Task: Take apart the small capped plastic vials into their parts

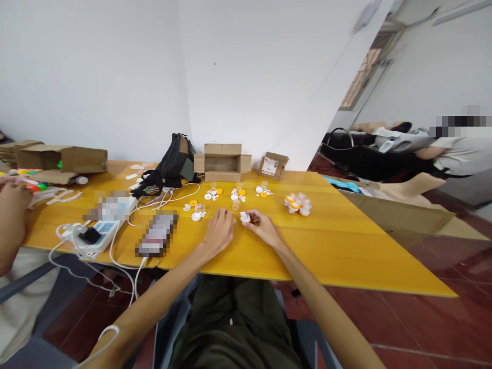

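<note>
My right hand (263,229) pinches a small white round plastic part (245,218) between thumb and fingers, just above the table. To its left, my left hand (220,231) is low over the tabletop with its fingers loosely bent and apart; nothing shows in it. A small clear plastic cup (236,205) stands just beyond, between the two hands. Left of my left hand lie a white round piece (196,217), a clear piece (200,207) and a yellow ring (193,203). Farther back are similar groups of white pieces, yellow rings (242,192) and clear cups.
A cluster of clear-and-orange pieces (298,204) sits at right on the yellow table (326,251). Behind stand an open cardboard box (222,164), a smaller box (273,166) and a black backpack (172,161). A phone (157,234), power strip (100,236) and cables lie left, near another person's arm (11,220).
</note>
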The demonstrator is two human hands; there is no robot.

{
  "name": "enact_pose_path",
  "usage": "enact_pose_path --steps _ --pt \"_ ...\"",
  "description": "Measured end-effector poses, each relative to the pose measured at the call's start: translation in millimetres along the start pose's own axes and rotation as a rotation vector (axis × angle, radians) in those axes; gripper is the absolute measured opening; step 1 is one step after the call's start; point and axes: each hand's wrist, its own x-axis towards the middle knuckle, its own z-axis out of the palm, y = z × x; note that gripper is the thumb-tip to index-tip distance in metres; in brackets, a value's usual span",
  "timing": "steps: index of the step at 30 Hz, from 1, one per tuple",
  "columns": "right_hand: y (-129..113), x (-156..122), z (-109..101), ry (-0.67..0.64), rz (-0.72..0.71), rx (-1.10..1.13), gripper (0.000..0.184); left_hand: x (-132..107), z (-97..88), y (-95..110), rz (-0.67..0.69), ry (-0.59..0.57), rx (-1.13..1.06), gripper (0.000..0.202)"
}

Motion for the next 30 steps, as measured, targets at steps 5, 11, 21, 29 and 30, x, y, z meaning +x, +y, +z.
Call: enact_pose_path --steps 5,11,21,29,30 --pt "-1 0 1 0.001 -0.019 0.021 0.032 23 1.1 2 0.099 -0.062 -0.392 0.020" --pt "0 0 -1 0.004 -0.005 -0.020 0.024 42 4.3 6 0.114 -0.103 -0.533 0.011" --pt "-4 -1 -1 0.034 -0.010 -0.010 0.032 42 14.6 -2 0.077 -0.108 -0.693 0.011" --pt "-5 -3 1 0.026 0.004 0.037 0.032 47 19.6 -7 0.119 -0.132 -0.708 0.024" --pt "-5 -3 1 0.024 0.000 0.026 0.032 48 20.5 -8 0.117 -0.134 -0.716 0.024"
